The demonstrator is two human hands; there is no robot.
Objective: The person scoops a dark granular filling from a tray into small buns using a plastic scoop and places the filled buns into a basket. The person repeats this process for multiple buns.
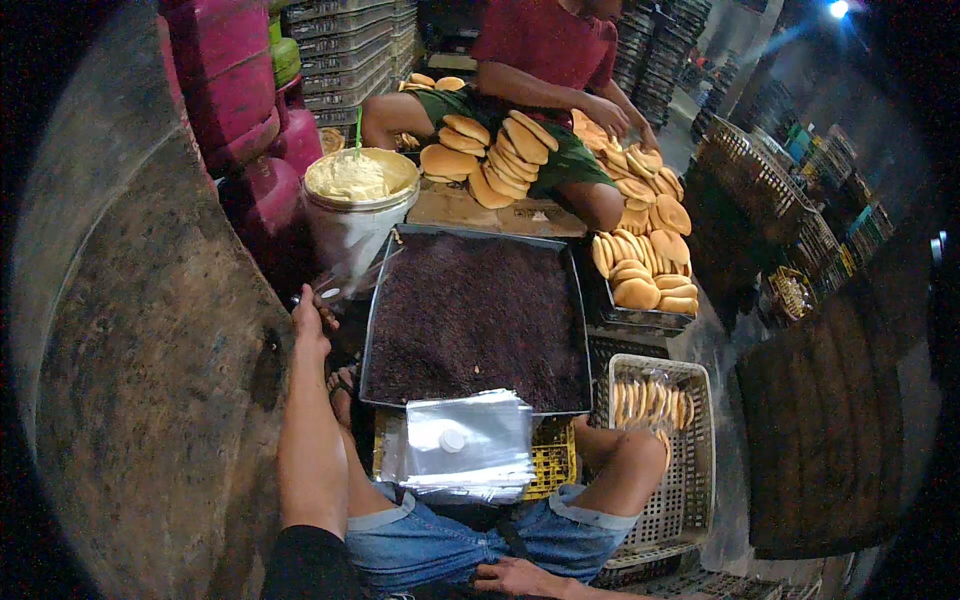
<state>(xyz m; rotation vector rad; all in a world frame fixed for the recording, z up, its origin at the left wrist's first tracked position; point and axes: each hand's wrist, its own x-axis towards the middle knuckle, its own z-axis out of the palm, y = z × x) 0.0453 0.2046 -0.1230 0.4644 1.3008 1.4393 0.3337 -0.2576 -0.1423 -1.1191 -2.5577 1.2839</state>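
Note:
At the left, my left hand is beside the white bucket, its fingers curled round something small; a blurred, see-through shape extends from it toward the tray, too unclear to name. My right hand rests on my lap over my denim shorts, its fingers loosely laid with nothing seen in them. Before me stands a square metal tray filled with dark brown crumbly sprinkles. A stack of clear plastic bags, with a round whitish disc on top, lies at its near edge. Pale cream with a green-handled tool fills the bucket.
Opposite sits a person in a red shirt, one hand among round flat breads. More breads fill a box at the right. A pale plastic crate holds bagged breads. Pink gas cylinders and stacked crates stand at the back left.

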